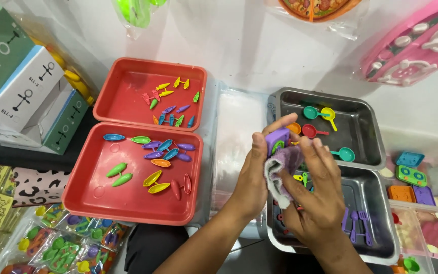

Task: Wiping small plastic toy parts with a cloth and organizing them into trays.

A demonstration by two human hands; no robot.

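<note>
My left hand (252, 175) grips a small purple toy piece (278, 140) with a green part on it, held above the metal trays. My right hand (315, 195) presses a pale purple cloth (280, 172) against the underside of that piece. Both hands hover over the near metal tray (378, 248), which holds small purple toy utensils (357, 226). The far metal tray (371, 129) contains little toy pans (315, 124) in teal, yellow, red and orange.
Two red trays sit to the left: the near red tray (84, 195) holds colourful toy boats, the far red tray (122, 76) toy carrots. Boxes (16, 86) stack at the far left, bagged toys (67, 243) at the bottom left, toy stoves (411, 175) at the right.
</note>
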